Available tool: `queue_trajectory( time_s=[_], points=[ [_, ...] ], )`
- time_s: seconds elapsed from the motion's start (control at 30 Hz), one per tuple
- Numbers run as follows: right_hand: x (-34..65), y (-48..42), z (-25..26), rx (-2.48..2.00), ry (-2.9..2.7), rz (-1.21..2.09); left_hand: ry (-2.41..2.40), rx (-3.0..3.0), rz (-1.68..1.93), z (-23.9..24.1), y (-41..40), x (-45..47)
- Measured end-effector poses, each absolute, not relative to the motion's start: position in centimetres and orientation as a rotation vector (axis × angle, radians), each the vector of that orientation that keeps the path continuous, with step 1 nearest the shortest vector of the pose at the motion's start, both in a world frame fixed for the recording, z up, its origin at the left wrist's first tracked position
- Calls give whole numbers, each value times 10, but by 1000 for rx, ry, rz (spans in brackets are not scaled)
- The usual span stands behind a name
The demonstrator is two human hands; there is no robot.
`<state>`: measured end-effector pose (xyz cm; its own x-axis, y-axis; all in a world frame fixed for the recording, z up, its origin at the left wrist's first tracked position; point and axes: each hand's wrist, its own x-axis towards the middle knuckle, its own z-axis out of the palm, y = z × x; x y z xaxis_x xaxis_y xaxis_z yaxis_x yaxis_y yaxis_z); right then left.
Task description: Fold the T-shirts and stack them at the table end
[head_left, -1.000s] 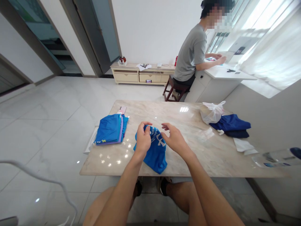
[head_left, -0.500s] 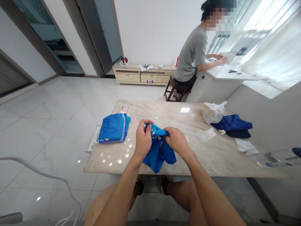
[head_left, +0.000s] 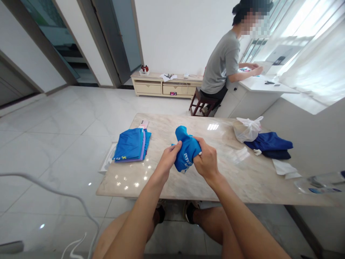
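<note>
Between my two hands is a bunched piece of bright blue cloth [head_left: 185,153] with white printed lettering, held above the marble-topped table [head_left: 161,183]. My left hand [head_left: 169,157] pinches its left edge between thumb and fingers. My right hand [head_left: 207,157] is closed round its right side, the fingers wrapped over the fabric. What kind of garment or bag it is cannot be made out. To the left lies a stack of folded blue and purple cloths [head_left: 129,144], with a yellow mark on the top one.
A pink phone [head_left: 144,124] lies behind the stack. At the right are a white plastic bag [head_left: 246,130], dark blue cloth [head_left: 272,144], white paper [head_left: 285,169] and a clear bottle [head_left: 320,183] on its side. Beyond the table a person in grey [head_left: 222,63] sits on a stool [head_left: 202,102].
The blue cloth hung down below my hands before; now it is gathered up, with a part sticking up above them. My left hand has moved slightly lower, and both hands still grip it.
</note>
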<state>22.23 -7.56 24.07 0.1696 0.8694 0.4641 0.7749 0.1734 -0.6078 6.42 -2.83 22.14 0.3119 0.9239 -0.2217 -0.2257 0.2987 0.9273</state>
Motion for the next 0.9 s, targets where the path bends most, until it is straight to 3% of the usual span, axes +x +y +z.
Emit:
queue_trajectory(
  time_s=[0.43,0.6,0.73,0.9],
  points=[
    [209,-68,235,-1551,-2066,409,1120,906,1413,215,-21,59],
    [213,-63,227,-1363,-2009,734,1094,608,1604,214,-16,50],
    [219,-58,224,-1398,-1742,830,1064,522,1565,225,-16,45],
    [220,-56,225,-1293,-1509,997,749,713,1210,251,-38,51]
  ],
)
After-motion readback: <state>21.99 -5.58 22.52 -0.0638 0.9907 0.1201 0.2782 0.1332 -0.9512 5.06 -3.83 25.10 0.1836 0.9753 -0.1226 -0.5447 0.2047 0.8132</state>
